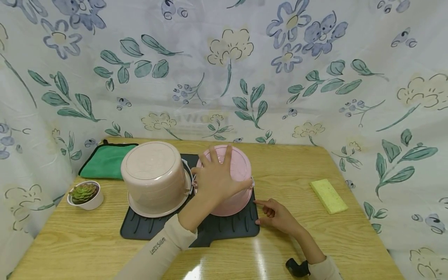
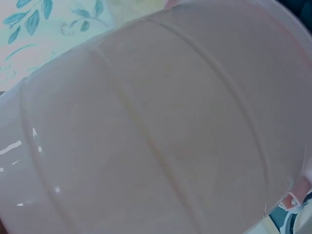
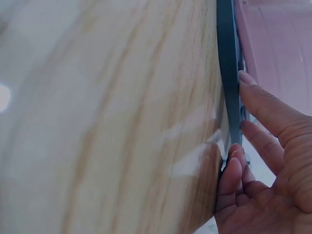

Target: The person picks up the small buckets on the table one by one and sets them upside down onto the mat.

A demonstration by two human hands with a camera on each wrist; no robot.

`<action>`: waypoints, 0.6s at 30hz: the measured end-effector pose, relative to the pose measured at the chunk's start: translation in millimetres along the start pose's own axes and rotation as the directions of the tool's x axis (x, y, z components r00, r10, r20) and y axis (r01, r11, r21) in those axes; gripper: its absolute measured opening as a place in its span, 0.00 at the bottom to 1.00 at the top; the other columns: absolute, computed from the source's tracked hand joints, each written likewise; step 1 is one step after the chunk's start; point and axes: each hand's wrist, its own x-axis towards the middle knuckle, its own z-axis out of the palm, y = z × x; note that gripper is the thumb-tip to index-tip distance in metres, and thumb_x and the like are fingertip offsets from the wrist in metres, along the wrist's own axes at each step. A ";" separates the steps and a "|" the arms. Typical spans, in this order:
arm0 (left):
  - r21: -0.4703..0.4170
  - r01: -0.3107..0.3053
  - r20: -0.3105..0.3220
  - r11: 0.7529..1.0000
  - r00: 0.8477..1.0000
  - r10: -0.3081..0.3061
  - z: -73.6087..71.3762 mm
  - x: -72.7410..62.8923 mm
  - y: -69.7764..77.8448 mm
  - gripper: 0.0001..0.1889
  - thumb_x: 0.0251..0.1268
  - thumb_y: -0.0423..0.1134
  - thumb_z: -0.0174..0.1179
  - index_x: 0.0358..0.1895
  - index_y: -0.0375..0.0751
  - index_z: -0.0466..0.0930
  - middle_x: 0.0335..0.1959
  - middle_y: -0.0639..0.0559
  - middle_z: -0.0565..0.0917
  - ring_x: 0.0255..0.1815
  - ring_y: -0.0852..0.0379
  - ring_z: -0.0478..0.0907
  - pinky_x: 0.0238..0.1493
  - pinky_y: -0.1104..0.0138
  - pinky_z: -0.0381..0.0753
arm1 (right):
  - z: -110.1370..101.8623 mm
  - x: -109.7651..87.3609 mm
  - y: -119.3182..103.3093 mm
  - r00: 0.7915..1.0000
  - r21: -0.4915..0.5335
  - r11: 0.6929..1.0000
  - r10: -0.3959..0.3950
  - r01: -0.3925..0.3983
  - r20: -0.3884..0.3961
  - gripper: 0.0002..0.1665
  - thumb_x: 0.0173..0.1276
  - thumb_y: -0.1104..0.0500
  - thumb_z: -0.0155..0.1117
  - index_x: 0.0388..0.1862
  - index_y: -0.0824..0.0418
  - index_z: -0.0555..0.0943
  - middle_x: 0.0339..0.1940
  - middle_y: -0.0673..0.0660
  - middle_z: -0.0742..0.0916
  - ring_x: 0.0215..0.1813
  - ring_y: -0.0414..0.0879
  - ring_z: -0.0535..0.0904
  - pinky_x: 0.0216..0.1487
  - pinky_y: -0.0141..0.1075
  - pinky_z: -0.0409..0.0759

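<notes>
A pink bucket [image 1: 239, 167] stands upside down on the right part of a dark ribbed mat [image 1: 231, 229]. My left hand [image 1: 215, 179] rests over its raised bottom with the fingers spread. In the left wrist view the bucket's ridged wall [image 2: 161, 117] fills most of the picture. My right hand [image 1: 278, 216] is at the mat's right edge, where the index finger and thumb touch it apart from each other; its other fingers are bent. In the right wrist view that hand [image 3: 273, 161] lies along the mat's edge [image 3: 228, 73], beside the bucket. A beige bucket [image 1: 154, 179], also upside down, stands on the mat's left part.
A folded green cloth [image 1: 106, 161] with black trim lies behind the beige bucket, at the left. A potted succulent [image 1: 85, 195] stands left of the mat. Far right on the wooden table [image 1: 287, 171] lies a yellow sponge [image 1: 329, 196]. A floral curtain [image 1: 196, 77] hangs behind.
</notes>
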 end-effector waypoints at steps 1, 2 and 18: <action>0.004 0.001 0.004 1.000 1.000 -0.001 0.7 2.3 1.3 0.65 0.38 0.87 0.51 0.81 0.59 0.44 0.77 0.31 0.50 0.71 0.23 0.54 0.46 0.29 0.71 | -0.1 0.0 -0.2 1.000 0.003 1.000 0.001 -0.001 0.002 0.36 0.58 0.57 0.77 0.65 0.65 0.77 0.34 0.57 0.75 0.33 0.40 0.65 0.35 0.29 0.69; 0.010 0.003 0.009 1.000 1.000 -0.003 1.7 4.4 2.5 0.64 0.38 0.87 0.51 0.81 0.60 0.44 0.77 0.31 0.50 0.71 0.23 0.55 0.46 0.29 0.71 | -0.2 0.1 -0.2 1.000 0.005 1.000 0.003 -0.003 0.004 0.36 0.58 0.57 0.77 0.65 0.65 0.77 0.34 0.57 0.75 0.33 0.40 0.65 0.35 0.29 0.69; 0.025 0.015 0.095 1.000 0.995 -0.018 8.6 33.6 6.0 0.62 0.40 0.86 0.51 0.81 0.62 0.44 0.75 0.29 0.53 0.70 0.22 0.56 0.47 0.29 0.71 | -1.6 0.5 -1.1 0.999 0.058 0.998 0.032 -0.033 0.024 0.36 0.58 0.58 0.76 0.66 0.64 0.77 0.35 0.60 0.76 0.33 0.41 0.65 0.35 0.29 0.68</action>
